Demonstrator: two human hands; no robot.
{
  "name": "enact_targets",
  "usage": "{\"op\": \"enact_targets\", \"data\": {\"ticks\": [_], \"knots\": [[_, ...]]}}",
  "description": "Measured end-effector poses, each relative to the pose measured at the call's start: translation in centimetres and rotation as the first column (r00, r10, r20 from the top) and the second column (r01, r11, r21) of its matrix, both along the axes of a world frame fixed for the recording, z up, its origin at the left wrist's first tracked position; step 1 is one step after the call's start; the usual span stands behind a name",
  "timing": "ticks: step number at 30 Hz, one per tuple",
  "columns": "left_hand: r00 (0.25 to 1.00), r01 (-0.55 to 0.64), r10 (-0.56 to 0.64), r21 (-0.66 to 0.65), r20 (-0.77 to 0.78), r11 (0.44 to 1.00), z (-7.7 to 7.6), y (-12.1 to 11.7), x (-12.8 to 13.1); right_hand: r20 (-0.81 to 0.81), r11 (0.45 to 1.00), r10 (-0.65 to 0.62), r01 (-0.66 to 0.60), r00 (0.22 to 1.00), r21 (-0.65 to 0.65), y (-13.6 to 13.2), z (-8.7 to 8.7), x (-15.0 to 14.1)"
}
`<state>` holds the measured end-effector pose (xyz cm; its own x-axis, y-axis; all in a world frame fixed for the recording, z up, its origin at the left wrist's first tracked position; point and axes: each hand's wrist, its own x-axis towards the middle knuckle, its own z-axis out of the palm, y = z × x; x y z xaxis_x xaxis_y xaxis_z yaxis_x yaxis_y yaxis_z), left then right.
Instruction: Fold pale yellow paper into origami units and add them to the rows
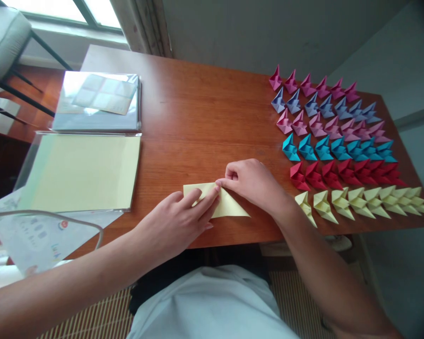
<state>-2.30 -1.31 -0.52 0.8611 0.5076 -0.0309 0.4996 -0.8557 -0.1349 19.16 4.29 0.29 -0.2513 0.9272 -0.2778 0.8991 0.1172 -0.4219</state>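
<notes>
Brown polished wooden table (205, 117) is bearing six rows of multicoloured folded-paper figures (323, 149) at right. Folded pale-yellow paper sheet (233, 207) is lying near the front edge. Left hand (178, 217), fingers extended, is resting on it; right hand (252, 182), fingers curled, is touching its upper edge. Cannot tell whether either is pinching.

The wooden table (198, 108) bears paper figures (340, 149), a yellow sheet (230, 206) and flat packs (81, 172).

A: Room to pass?
B: Mid tabletop (201, 122), beyond left hand (185, 214) and right hand (252, 182).
A: Blocked?
B: Leftward, yellow paper pack (86, 174), glossy pack (67, 110); rightward, six rows of folded paper (340, 149).
</notes>
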Motion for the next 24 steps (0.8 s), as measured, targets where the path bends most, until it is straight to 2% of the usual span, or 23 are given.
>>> {"op": "enact_targets", "data": {"ticks": [9,17,24], "knots": [[1.0,-0.003,0.003,0.01,-0.006,1.0,-0.2,-0.2,0.0,0.128,0.984,0.149,-0.133,0.981,-0.121,-0.2,1.8,1.4],[1.0,-0.008,0.008,0.02,-0.021,1.0,0.0,0.0,0.1,0.287,0.959,0.186,-0.11,0.94,-0.263,-1.1,2.9,3.1],[0.998,-0.018,0.018,-0.005,-0.054,1.0,0.2,0.0,0.3,0.341,0.913,0.265,-0.122,0.902,-0.388,-1.5,4.0,3.5]]}}
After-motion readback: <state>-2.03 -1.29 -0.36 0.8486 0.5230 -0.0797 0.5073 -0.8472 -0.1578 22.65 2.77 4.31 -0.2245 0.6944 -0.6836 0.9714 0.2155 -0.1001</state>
